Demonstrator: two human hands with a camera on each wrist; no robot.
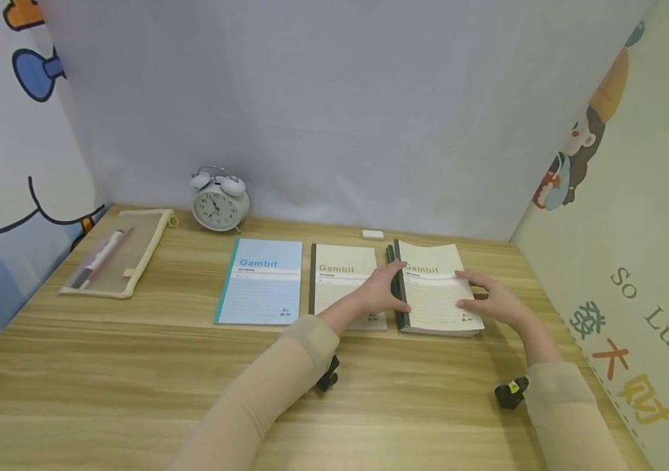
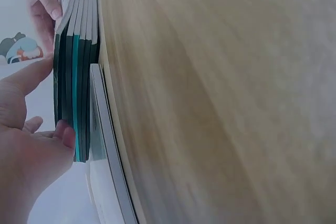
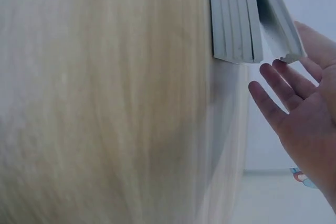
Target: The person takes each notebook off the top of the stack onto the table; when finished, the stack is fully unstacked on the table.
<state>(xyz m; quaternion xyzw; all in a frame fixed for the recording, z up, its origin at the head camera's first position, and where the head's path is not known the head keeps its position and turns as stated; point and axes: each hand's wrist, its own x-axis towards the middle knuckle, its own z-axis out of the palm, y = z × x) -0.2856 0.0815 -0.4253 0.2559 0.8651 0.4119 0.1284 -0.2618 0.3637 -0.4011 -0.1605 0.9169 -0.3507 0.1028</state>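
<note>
The left hand (image 1: 378, 290) and right hand (image 1: 496, 299), fingers wide, touch 2 opposite edges of the dark-spined cream paper notebook (image 1: 436, 291) atop a notebook stack (image 2: 79, 98) on the brown wooden table (image 1: 405, 405), probably to steady it.

On the notebook stack (image 1: 436, 288) we see a cream cover with gold lettering, a white band and faint ruled lines, its spines dark with one bright teal among them. Beside it we find a cream notebook (image 1: 336, 281) with a dark spine and a blue notebook (image 1: 260, 284) edged in teal. Our table (image 1: 134, 366) wears streaky yellow-brown grain; the alarm clock (image 1: 216, 208) is white.
</note>
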